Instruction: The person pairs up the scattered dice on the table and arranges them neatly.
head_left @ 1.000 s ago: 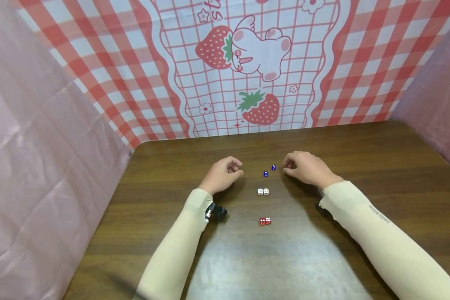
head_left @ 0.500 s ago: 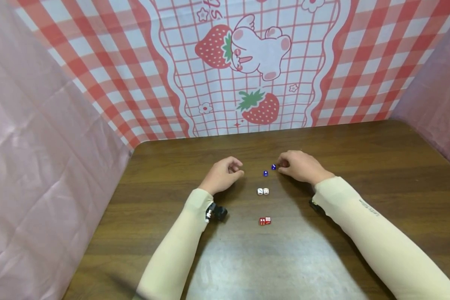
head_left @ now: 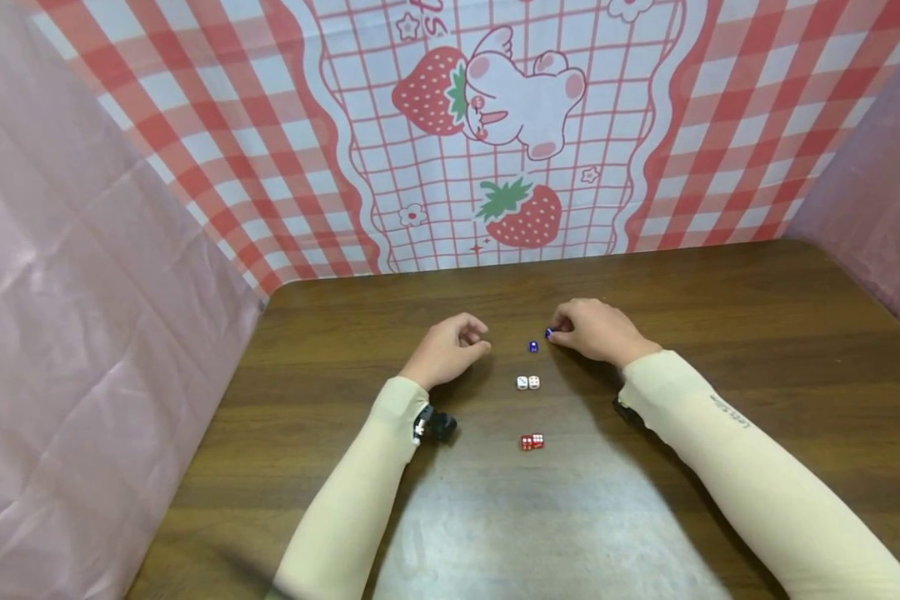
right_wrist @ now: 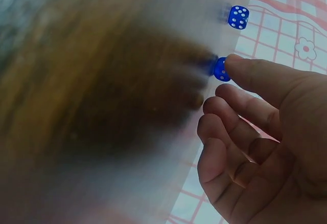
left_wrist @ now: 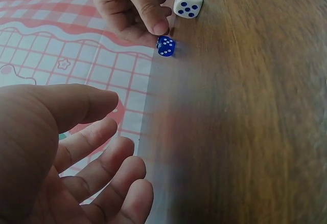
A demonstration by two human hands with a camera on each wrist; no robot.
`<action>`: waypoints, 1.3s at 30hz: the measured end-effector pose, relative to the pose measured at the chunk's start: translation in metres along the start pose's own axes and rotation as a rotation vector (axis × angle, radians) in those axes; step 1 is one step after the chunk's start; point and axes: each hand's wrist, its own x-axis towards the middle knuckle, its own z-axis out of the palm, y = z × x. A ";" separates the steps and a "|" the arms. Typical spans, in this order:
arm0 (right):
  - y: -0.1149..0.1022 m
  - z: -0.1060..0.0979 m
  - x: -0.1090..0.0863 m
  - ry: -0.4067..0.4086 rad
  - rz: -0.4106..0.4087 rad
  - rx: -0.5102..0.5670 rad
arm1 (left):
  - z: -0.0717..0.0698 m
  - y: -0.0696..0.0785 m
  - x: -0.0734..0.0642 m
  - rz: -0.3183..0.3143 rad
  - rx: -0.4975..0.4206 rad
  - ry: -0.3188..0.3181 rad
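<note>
My right hand (head_left: pixel 598 329) has its thumb and forefinger at the farther blue die (right_wrist: pixel 221 69), pinching it at the tabletop. In the right wrist view the thumb tip covers part of that die. A second blue die (head_left: pixel 533 347) lies a little nearer and to the left, its white pips showing in the left wrist view. Across from it my left hand (head_left: pixel 450 346) rests on its side with loosely curved fingers and nothing in them. Two white dice (head_left: pixel 528 382) sit side by side in front of the blue ones. Closer to me is a pair of red dice (head_left: pixel 532 442).
All the dice are on a brown wood-grain table (head_left: pixel 345 333). A red-and-white checked cloth (head_left: pixel 510 125) with strawberries hangs along the back edge. Pink cloth (head_left: pixel 82 292) hangs at the left side, with more at the right. A black camera (head_left: pixel 438 425) is strapped to the left wrist.
My right hand has moved left, from beside the farther blue die until its fingertips partly cover it. The left hand and the other dice have stayed in place.
</note>
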 end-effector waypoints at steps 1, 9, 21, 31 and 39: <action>0.000 0.000 0.000 -0.001 0.000 0.000 | 0.000 0.000 0.000 0.000 0.001 -0.001; 0.000 0.001 0.001 0.001 0.008 0.001 | 0.001 0.001 0.000 0.003 0.005 -0.004; -0.001 0.001 0.002 0.017 -0.002 -0.004 | 0.002 0.001 0.002 0.024 0.024 0.011; 0.000 0.000 0.001 0.012 0.001 -0.005 | 0.002 0.002 0.002 0.017 0.014 0.003; 0.001 0.000 0.000 0.018 -0.013 -0.004 | 0.002 0.002 0.000 0.008 0.012 0.006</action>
